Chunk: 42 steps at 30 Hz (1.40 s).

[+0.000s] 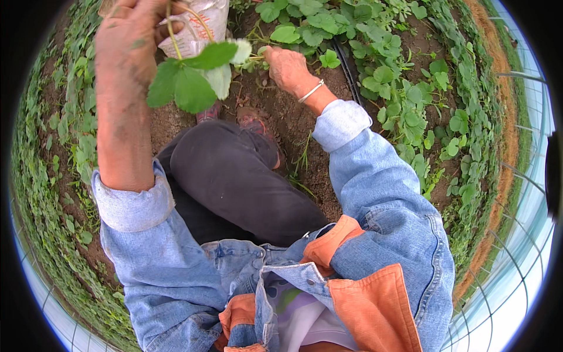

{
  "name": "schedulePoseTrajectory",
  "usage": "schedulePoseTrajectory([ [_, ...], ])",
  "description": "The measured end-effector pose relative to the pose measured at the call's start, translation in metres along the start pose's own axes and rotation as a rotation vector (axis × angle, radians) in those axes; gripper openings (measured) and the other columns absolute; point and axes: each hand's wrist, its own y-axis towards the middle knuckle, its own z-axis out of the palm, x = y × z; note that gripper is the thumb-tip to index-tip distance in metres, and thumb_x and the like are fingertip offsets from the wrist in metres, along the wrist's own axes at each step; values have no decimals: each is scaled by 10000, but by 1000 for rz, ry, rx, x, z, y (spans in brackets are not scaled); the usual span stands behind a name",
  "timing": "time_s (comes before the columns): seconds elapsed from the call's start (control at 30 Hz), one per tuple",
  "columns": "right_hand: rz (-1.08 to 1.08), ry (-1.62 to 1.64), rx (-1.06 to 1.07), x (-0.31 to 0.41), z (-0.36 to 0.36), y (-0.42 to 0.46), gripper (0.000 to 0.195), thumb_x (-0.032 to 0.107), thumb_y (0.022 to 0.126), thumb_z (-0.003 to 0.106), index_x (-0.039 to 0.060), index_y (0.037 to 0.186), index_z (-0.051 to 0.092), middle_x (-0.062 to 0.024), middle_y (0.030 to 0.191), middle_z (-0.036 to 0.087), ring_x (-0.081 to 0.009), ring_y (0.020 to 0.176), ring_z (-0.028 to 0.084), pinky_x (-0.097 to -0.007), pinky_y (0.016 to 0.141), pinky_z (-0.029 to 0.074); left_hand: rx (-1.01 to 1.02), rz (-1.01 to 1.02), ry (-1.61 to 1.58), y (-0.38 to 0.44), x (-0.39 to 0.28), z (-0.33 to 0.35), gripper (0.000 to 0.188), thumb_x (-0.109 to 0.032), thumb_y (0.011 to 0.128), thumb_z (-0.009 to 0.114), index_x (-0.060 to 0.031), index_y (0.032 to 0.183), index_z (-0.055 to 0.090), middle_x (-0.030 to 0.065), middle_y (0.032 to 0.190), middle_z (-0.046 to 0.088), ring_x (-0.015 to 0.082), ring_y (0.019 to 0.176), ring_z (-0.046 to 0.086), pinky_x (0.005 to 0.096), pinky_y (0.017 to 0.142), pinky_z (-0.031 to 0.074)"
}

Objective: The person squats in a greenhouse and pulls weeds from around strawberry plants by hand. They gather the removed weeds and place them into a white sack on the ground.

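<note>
At the upper left, my left hand (128,44) is raised and slightly blurred, gripping the long stalks of a strawberry leaf sprig (193,88). Its toothed green leaflets hang below the fingers, some showing pale undersides. Right of it, my right hand (288,68) pinches a small bunch of thin green stems (254,60) close to the ground, beside the strawberry plants (325,22). Whether those stems are still rooted cannot be seen. Behind the left hand stands a white woven sack (213,17) with red writing, partly hidden by the hand and leaves.
A black irrigation hose (347,70) runs along the right-hand plant row. My bent knee (228,171) and shoes (257,121) are over the bare soil path (299,119). Another leafy row (79,154) lies left. Metal hoops and translucent sheeting (523,211) curve along the right rim.
</note>
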Motion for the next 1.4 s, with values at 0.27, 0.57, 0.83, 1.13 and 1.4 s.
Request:
schedulePoseTrajectory([
  [0.27, 197, -315, 268, -65, -47, -18, 124, 52, 850, 527, 10, 966, 542, -169, 1080, 616, -316, 763, 682, -404, 582, 553, 441, 1, 429, 47, 137, 70, 223, -224, 903, 604, -46, 1021, 668, 82, 855, 698, 150, 763, 654, 320, 706, 523],
  [0.57, 217, -282, 92, -52, -12, -56, 304, 24, 810, 555, 8, 1113, 540, -172, 1259, 560, -287, 768, 681, -359, 599, 554, 478, -189, 493, 36, 293, 95, 214, -201, 879, 592, -93, 1050, 658, 93, 868, 698, 270, 842, 673, 384, 770, 506],
  [0.83, 314, -401, -54, -55, 3, -1, 264, 174, 894, 594, -21, 1064, 547, -195, 982, 631, -300, 598, 655, -387, 473, 508, 589, -274, 671, 43, 287, 113, 411, -346, 862, 607, -2, 1083, 647, 227, 1022, 679, 349, 987, 655, 432, 862, 489],
  [1.13, 339, -384, 465, -104, -9, 17, 203, 134, 734, 644, -2, 882, 617, -136, 641, 606, -338, 630, 650, -416, 565, 548, 694, -426, 740, 58, 265, 151, 585, -519, 802, 641, 22, 1020, 694, 230, 1026, 683, 371, 998, 657, 456, 860, 504],
  [1.4, -148, -576, 376, -156, -33, 35, 100, 136, 805, 584, 90, 829, 669, -113, 793, 682, -311, 798, 681, -409, 646, 553, 646, -378, 785, 62, 299, 169, 497, -459, 772, 732, -78, 1088, 700, 178, 1083, 684, 347, 1024, 650, 428, 875, 514],
])
